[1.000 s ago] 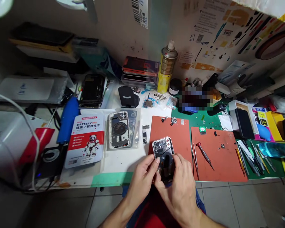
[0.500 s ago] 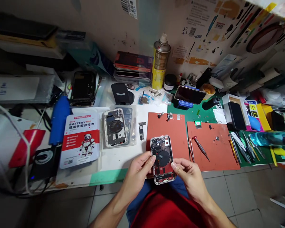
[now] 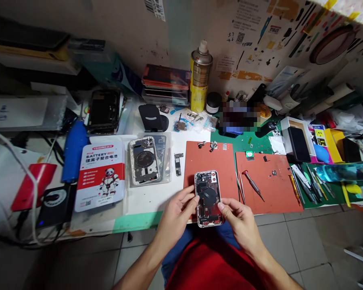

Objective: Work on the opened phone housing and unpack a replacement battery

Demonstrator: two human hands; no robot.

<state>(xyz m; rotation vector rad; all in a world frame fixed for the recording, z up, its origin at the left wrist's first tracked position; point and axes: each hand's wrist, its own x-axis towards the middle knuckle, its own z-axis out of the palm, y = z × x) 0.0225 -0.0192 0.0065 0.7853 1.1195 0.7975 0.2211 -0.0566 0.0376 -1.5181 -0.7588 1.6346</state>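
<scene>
Between my two hands I hold an opened phone housing [image 3: 208, 213], its inside facing up, with a round black pad and some small parts in it. My left hand [image 3: 181, 207] grips its left edge, thumb on the rim and fingers underneath. On the right edge, my right hand [image 3: 237, 215] pinches the frame with the thumb on top. The housing is raised over the front edge of an orange mat [image 3: 207, 157]. To the left lies a second phone housing [image 3: 144, 160] on a plastic bag, and a narrow logic board [image 3: 178, 164] beside it.
A red-handled screwdriver [image 3: 253, 185] and tweezers [image 3: 240, 187] lie on the right. Farther left is a battery package [image 3: 99, 175]. Behind stand a yellow spray can [image 3: 199, 80] and a black phone stand [image 3: 151, 118]. More tools [image 3: 308, 185] lie far right.
The phone housing has risen slightly toward the mat and is tilted a little differently. Both hands keep their hold on its edges. The whole view has shifted slightly.
</scene>
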